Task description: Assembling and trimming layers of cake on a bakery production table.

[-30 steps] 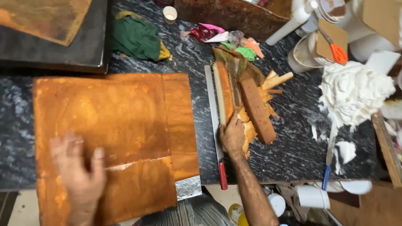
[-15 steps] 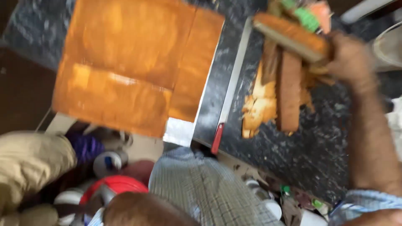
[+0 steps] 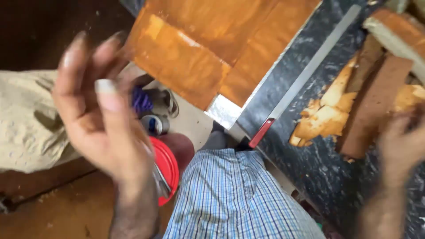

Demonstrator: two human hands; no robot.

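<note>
Left hand (image 3: 104, 119): raised off the counter, above the floor clutter, a lidded tub (image 3: 167, 166) just behind it.
Board (image 3: 217, 44): beyond the left hand, overhanging the counter (image 3: 327, 172) edge.
Ruler (image 3: 305, 75): between board and scraps.
Wood scraps (image 3: 354, 106): beside the right hand (image 3: 400, 146).

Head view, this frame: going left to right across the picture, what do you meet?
Beige cloth → left hand, raised and empty → red lid → orange-brown sheet → metal ruler with red end → brown wood strips → right hand, blurred.
</note>
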